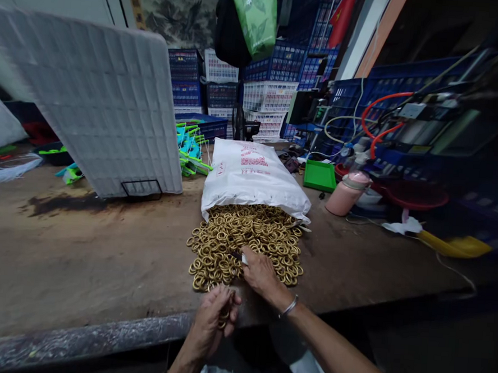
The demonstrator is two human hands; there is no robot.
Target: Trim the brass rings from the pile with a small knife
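Observation:
A heap of brass-coloured rings (246, 237) spills from the mouth of a white printed sack (254, 173) onto the table. My left hand (215, 317) is closed at the table's front edge, with a few rings showing between its curled fingers. At the near part of the heap, my right hand (264, 274) grips a small tool (243, 258) with a white part and a thin dark end pointing left into the rings. The fingers partly cover this tool, so its kind is unclear. A metal bracelet circles my right wrist.
A large grey ribbed panel (110, 110) stands at the left. Behind the sack are green and blue plastic pieces (190, 149). To the right are a green tray (319, 175), a pink flask (348, 193) and a machine with orange hoses (422, 118). Stacked crates (267, 95) line the back.

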